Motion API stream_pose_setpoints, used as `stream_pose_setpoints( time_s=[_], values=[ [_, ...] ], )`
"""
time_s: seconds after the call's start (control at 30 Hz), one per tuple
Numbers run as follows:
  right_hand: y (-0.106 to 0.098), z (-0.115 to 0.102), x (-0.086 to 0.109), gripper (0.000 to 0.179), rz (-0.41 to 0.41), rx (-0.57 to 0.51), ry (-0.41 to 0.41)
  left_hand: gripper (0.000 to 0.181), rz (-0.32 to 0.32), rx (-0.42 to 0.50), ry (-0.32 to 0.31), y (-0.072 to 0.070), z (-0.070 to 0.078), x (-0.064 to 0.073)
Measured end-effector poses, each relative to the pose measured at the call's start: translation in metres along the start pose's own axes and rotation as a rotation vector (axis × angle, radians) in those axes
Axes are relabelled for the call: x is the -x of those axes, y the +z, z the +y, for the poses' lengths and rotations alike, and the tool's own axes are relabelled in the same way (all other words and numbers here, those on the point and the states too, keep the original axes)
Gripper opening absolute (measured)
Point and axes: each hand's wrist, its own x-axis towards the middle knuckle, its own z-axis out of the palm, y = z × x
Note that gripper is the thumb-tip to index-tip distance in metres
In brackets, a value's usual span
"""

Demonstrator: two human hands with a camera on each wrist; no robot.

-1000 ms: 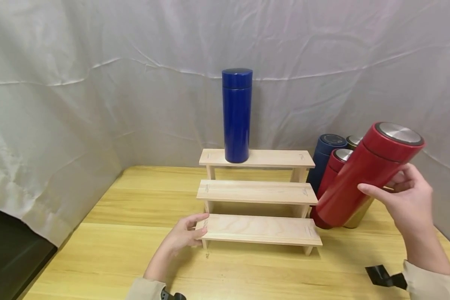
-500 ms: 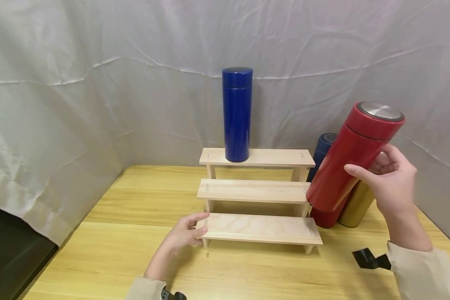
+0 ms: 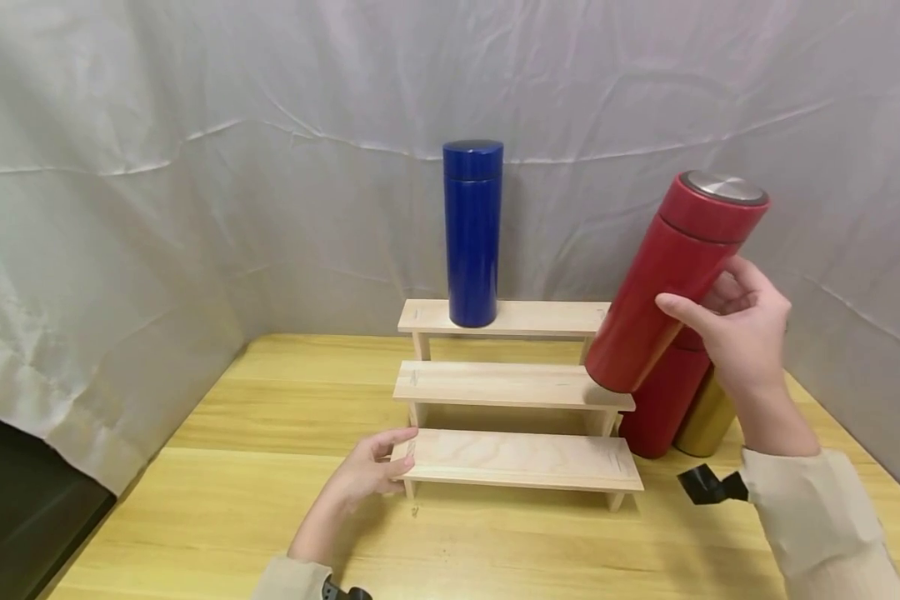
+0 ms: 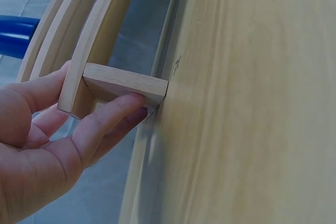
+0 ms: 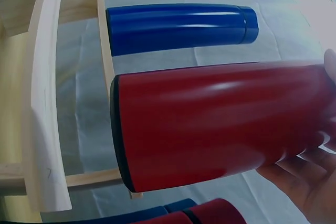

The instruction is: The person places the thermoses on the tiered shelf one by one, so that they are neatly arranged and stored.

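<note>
My right hand (image 3: 750, 333) grips a red thermos bottle (image 3: 667, 275) with a silver-topped lid, thumb on the near side. The bottle is tilted, its lid up and to the right, its base over the right end of the middle shelf in the head view. In the right wrist view the dark base of the red bottle (image 5: 220, 124) points at the rack. With thumb and fingers, my left hand (image 3: 371, 467) holds the left end of the bottom step of a three-tier wooden rack (image 3: 510, 458). Fingers touch its leg (image 4: 126, 82) in the left wrist view. A blue thermos bottle (image 3: 472, 233) stands upright on the top shelf.
Right of the rack stand a second red bottle (image 3: 663, 400) and a gold bottle (image 3: 708, 417), both partly hidden by the held bottle and hand. A grey cloth (image 3: 330, 208) hangs behind the wooden table (image 3: 217, 517). Something dark (image 3: 30, 508) lies at the left edge.
My right hand has lifted the red bottle up and left, from beside the other bottles to above the rack's right end. The left hand and the blue bottle have stayed in place.
</note>
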Motion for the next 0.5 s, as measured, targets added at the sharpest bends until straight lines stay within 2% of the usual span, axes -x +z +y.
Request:
stream_pose_setpoints(
  time_s=[0.3,0.5],
  values=[
    [0.012,0.003,-0.011,0.049,-0.034,0.061,-0.008,0.049,-0.001,-0.01,0.003,-0.001,-0.001,-0.001],
    [0.016,0.01,-0.021,0.049,-0.043,0.161,0.013,0.049,0.0,0.004,-0.003,0.0,-0.001,-0.002]
  ],
)
